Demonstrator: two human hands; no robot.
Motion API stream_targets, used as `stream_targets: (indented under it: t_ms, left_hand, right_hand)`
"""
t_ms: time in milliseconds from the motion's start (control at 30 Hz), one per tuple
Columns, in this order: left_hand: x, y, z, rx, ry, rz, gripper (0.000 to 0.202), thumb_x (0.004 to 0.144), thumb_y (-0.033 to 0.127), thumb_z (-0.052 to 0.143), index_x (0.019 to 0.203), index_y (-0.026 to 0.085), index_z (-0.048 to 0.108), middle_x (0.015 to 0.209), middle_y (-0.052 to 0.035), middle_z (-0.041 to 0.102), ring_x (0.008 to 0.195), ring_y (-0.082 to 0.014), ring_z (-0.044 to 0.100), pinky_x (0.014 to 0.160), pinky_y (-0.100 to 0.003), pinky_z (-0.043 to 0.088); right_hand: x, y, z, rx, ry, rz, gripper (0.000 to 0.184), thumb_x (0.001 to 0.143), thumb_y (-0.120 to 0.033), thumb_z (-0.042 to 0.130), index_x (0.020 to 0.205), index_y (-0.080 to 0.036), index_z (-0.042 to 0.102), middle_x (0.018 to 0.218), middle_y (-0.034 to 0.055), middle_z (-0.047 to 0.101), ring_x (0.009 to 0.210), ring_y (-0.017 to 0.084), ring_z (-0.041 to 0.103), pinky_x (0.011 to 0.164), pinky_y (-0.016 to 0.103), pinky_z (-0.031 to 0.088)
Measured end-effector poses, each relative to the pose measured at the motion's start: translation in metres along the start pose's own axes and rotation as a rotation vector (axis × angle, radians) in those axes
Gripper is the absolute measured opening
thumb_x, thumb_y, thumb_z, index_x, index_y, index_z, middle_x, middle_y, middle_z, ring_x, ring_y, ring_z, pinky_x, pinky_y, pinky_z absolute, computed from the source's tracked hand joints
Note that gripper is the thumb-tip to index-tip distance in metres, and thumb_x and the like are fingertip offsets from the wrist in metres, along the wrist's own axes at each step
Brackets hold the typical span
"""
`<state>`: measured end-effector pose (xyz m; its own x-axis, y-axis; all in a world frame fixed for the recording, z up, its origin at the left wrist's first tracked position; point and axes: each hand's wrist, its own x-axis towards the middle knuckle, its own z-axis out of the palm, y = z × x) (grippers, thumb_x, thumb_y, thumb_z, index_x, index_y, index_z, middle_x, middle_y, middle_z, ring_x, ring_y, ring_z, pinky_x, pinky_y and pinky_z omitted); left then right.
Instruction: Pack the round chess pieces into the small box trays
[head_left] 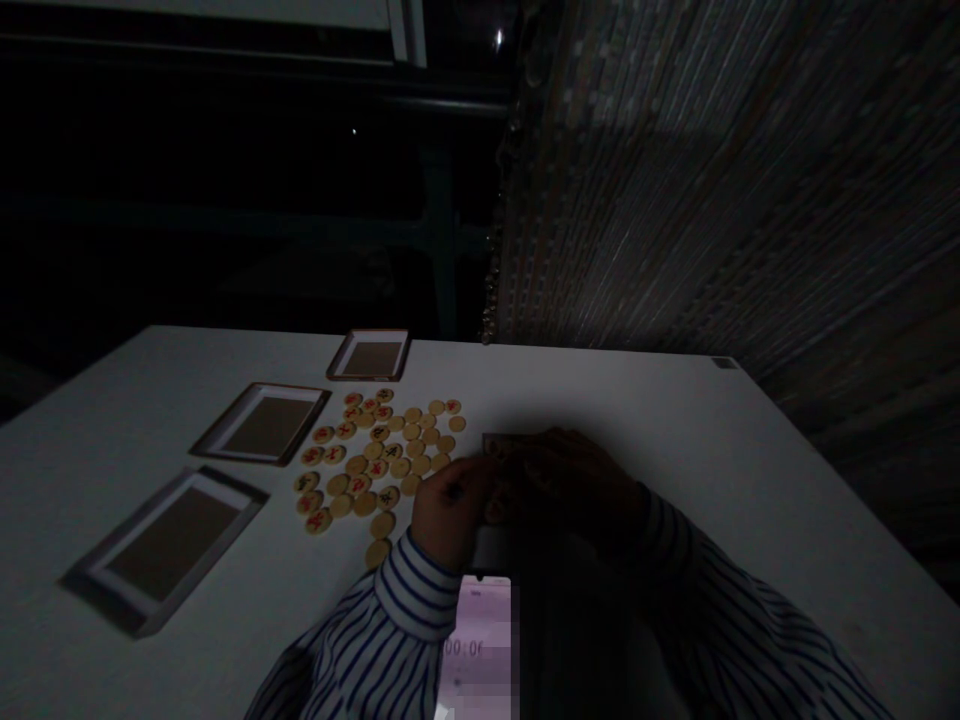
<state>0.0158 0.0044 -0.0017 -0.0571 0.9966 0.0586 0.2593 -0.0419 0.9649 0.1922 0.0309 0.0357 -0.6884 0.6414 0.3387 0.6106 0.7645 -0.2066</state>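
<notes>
Several round wooden game pieces (379,450) with red or black characters lie scattered on the white table (675,430). My left hand (448,515) is curled at the right edge of this pile, its fingers closed on something I cannot make out. My right hand (581,485) sits in deep shadow just right of it, fingers bent over a small dark object (496,445); whether it holds that object is unclear. Both arms wear striped sleeves (390,620).
Three shallow trays lie left of the pieces: a near one (169,545), a middle one (262,422) and a small far one (369,356). A lit phone (480,645) showing a timer sits near my chest. A woven curtain (712,180) hangs behind the table's right side.
</notes>
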Motion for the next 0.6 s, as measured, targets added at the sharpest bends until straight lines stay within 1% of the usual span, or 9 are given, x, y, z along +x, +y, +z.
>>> stream_targets:
  t_ms: [133, 200, 300, 433, 600]
  left_hand:
    - [0.004, -0.008, -0.004, 0.1, 0.077, 0.046, 0.023, 0.072, 0.031, 0.053, 0.084, 0.016, 0.066, 0.079, -0.0044, 0.068, 0.075, -0.0156, 0.061, 0.07, -0.027, 0.049]
    - [0.006, -0.012, -0.006, 0.162, 0.096, 0.079, 0.024, 0.072, 0.031, 0.053, 0.085, 0.016, 0.065, 0.08, -0.0045, 0.067, 0.074, -0.0153, 0.061, 0.069, -0.027, 0.049]
    - [0.008, -0.017, -0.007, 0.259, 0.099, 0.134, 0.023, 0.074, 0.028, 0.051, 0.089, 0.017, 0.064, 0.083, -0.0048, 0.066, 0.076, -0.0155, 0.06, 0.07, -0.027, 0.049]
    - [0.006, -0.022, -0.006, 0.344, 0.064, 0.185, 0.024, 0.075, 0.025, 0.048, 0.093, 0.017, 0.062, 0.088, -0.0056, 0.065, 0.081, -0.0159, 0.06, 0.074, -0.029, 0.048]
    - [0.004, -0.027, -0.003, 0.351, -0.034, 0.179, 0.027, 0.078, 0.025, 0.045, 0.099, 0.016, 0.059, 0.096, -0.0062, 0.064, 0.089, -0.016, 0.059, 0.08, -0.029, 0.047]
  right_hand:
    - [0.0, 0.002, -0.01, -0.035, -0.045, 0.017, 0.03, 0.076, -0.035, 0.053, 0.098, -0.014, 0.057, 0.09, 0.0113, 0.062, 0.083, 0.02, 0.054, 0.071, 0.033, 0.041]
    - [-0.001, 0.004, -0.013, -0.035, -0.066, 0.046, 0.032, 0.074, -0.035, 0.055, 0.097, -0.013, 0.057, 0.09, 0.0114, 0.061, 0.083, 0.02, 0.054, 0.072, 0.033, 0.041]
    - [-0.003, 0.006, -0.016, -0.04, -0.107, 0.107, 0.031, 0.074, -0.032, 0.056, 0.099, -0.014, 0.056, 0.093, 0.0101, 0.061, 0.085, 0.019, 0.054, 0.073, 0.033, 0.04]
    - [-0.004, 0.007, -0.021, -0.062, -0.179, 0.167, 0.025, 0.077, -0.028, 0.05, 0.099, -0.016, 0.057, 0.092, 0.0087, 0.062, 0.084, 0.018, 0.054, 0.072, 0.031, 0.04]
    - [-0.006, 0.008, -0.027, -0.065, -0.257, 0.207, 0.026, 0.073, -0.024, 0.054, 0.097, -0.016, 0.058, 0.091, 0.0076, 0.062, 0.083, 0.018, 0.055, 0.072, 0.03, 0.041]
